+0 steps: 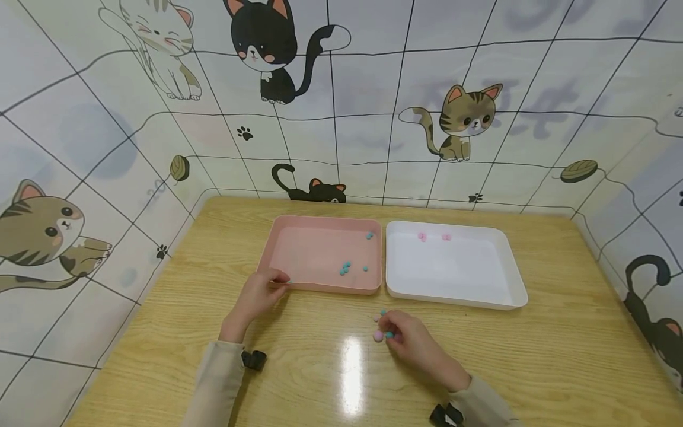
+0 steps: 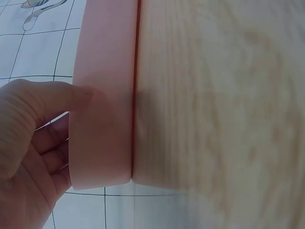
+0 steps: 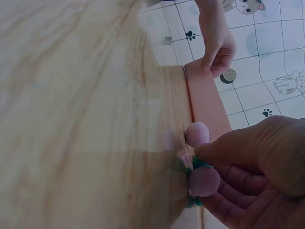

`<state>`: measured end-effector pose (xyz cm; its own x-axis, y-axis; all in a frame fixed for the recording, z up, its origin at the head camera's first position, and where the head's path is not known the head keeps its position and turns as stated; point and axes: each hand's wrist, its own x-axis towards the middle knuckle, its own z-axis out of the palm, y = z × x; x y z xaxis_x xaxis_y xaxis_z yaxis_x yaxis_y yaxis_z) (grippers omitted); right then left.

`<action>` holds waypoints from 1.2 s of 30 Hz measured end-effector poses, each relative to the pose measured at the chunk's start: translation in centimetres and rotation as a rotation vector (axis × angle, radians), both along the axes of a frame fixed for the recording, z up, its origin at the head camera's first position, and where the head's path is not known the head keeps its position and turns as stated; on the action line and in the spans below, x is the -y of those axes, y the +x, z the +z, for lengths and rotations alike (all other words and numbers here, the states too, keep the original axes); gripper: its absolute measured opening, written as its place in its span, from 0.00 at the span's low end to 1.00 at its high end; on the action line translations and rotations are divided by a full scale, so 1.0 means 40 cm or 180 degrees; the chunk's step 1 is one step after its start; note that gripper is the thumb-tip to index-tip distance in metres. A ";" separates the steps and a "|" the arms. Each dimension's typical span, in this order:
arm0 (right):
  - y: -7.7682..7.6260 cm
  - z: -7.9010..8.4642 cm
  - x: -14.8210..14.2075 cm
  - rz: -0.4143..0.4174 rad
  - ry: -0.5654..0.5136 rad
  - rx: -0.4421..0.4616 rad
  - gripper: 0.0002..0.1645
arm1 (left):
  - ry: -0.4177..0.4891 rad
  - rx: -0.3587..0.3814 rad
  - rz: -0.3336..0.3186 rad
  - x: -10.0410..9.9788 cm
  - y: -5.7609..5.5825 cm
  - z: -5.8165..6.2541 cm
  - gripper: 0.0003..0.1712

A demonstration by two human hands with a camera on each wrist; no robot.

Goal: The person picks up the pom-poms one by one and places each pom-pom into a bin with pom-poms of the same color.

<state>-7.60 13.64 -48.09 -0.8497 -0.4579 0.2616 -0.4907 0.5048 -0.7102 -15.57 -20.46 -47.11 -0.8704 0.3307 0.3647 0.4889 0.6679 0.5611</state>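
My left hand (image 1: 260, 299) grips the near left corner of a pink tray (image 1: 315, 220). In the left wrist view the thumb (image 2: 71, 98) presses the tray's outer wall, with the other fingers behind the rim. My right hand (image 1: 413, 344) is low over the table, just in front of the trays, among a few small balls. Its thumb and curled fingers close on a teal ball (image 1: 389, 335). A light purple ball (image 1: 378, 336) lies left of the fingertips, and another purple ball (image 3: 204, 181) sits right by the fingers. A second teal ball (image 1: 383, 312) lies farther back.
Several small teal balls (image 1: 345, 268) lie in the pink tray. Right beside it stands a white tray (image 1: 453, 296) with small pink pieces (image 1: 446, 237) near its far side. The wooden table (image 1: 299, 367) meets a cat-patterned wall covering (image 1: 363, 142) at the back.
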 end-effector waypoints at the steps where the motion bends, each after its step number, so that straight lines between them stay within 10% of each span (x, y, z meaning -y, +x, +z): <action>1: 0.000 0.000 -0.001 -0.0007 -0.0020 -0.0008 0.16 | 0.0002 0.0010 0.0005 0.000 0.000 0.001 0.07; 36: -0.015 0.023 -0.006 -0.0142 -0.0470 0.0023 0.14 | 0.0302 0.0633 -0.0218 0.000 -0.024 0.007 0.03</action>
<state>-8.19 13.87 -47.16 -0.8705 -0.3765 0.3170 -0.4646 0.4159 -0.7818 -16.53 -20.46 -46.82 -0.9050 0.3638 0.2206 0.4048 0.5767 0.7096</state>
